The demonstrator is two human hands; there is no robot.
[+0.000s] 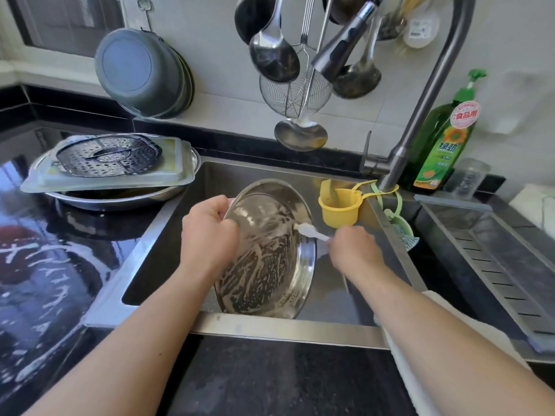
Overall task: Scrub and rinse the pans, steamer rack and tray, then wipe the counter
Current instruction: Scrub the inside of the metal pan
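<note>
A round steel pan [267, 265], streaked with soap foam, stands tilted on its edge inside the sink [150, 259]. My left hand [208, 232] grips its upper left rim. My right hand [353, 250] holds a white brush [309, 231] whose head touches the pan's upper right inner wall. On the counter to the left, a perforated steamer rack [108, 159] lies on a rectangular tray [168, 177], both stacked on another steel pan [120, 201].
A yellow cup [341, 208] hangs at the sink's right edge under the faucet [420, 109]. A green dish soap bottle [441, 145] stands behind. Ladles and a wire skimmer [295, 94] hang above the sink. A drain rack [495, 259] lies right; the wet black counter [45, 265] left.
</note>
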